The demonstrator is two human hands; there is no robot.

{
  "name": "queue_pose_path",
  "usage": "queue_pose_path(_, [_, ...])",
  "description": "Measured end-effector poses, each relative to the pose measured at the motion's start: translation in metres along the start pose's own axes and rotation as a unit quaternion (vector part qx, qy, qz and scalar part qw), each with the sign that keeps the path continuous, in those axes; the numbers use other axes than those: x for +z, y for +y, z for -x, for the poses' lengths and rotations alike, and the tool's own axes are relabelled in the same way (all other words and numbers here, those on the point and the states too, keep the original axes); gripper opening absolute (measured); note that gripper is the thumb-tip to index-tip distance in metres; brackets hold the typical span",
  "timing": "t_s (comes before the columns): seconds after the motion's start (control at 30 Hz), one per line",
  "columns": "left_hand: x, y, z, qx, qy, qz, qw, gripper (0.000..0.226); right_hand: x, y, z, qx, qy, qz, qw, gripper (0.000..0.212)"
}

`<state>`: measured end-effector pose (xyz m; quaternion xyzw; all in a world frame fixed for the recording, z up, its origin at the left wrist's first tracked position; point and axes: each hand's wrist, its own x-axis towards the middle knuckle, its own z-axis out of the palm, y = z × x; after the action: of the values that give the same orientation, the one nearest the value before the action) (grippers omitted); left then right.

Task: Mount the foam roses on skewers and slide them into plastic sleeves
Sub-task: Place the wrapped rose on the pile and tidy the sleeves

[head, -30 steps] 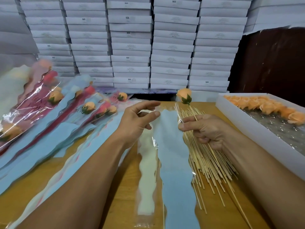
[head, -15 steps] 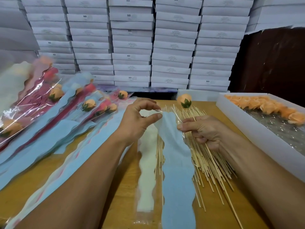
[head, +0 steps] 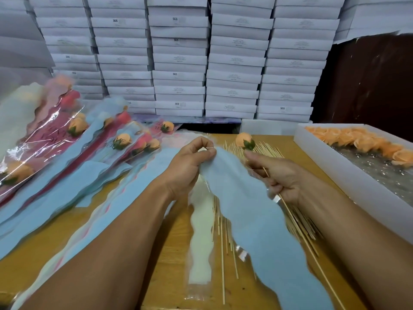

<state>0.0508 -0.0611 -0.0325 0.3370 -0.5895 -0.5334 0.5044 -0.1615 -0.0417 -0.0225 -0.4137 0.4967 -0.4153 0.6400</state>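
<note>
My left hand pinches the top edge of a blue plastic sleeve and lifts it off the table. My right hand grips a skewer that carries an orange foam rose at its far tip, just right of the sleeve's mouth. It also touches the sleeve's right edge. A white sleeve lies flat under the blue one. Loose skewers are spread on the table below both hands.
Finished sleeved roses are piled at the left on the wooden table. A white box of orange foam roses stands at the right. Stacked white cartons wall off the back.
My left hand closed its fingers on the blue sleeve's top and raised it, swinging the sleeve to the right. My right hand with the rose skewer drew slightly toward me.
</note>
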Motion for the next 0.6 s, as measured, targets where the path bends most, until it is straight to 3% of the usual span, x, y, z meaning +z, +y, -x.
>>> queue_pose_path(0.1, [0.001, 0.002, 0.002, -0.019, -0.027, 0.019, 0.999, 0.017, -0.004, -0.004, -0.006, 0.019, 0.04, -0.059, 0.997, 0.032])
queue_pose_path(0.27, [0.001, 0.0, 0.004, -0.039, -0.041, 0.005, 0.998, 0.008, -0.007, -0.004, -0.006, 0.045, -0.013, -0.031, 0.998, 0.03])
queue_pose_path(0.37, [0.003, -0.003, 0.005, -0.043, -0.018, 0.008, 0.999, 0.026, -0.005, 0.0, -0.006, 0.035, -0.055, 0.046, 0.997, 0.062])
queue_pose_path(0.4, [0.004, -0.004, 0.004, -0.036, -0.012, 0.003, 0.999, 0.03, -0.005, 0.002, -0.005, 0.036, -0.074, 0.047, 0.996, 0.064])
queue_pose_path(0.53, [0.006, -0.007, 0.004, -0.003, 0.022, -0.06, 0.998, 0.037, 0.001, 0.004, -0.002, 0.019, -0.14, 0.009, 0.99, 0.037])
queue_pose_path(0.6, [0.008, -0.008, 0.003, 0.011, 0.045, -0.077, 0.996, 0.02, 0.003, 0.003, -0.001, 0.006, -0.125, 0.009, 0.992, 0.029])
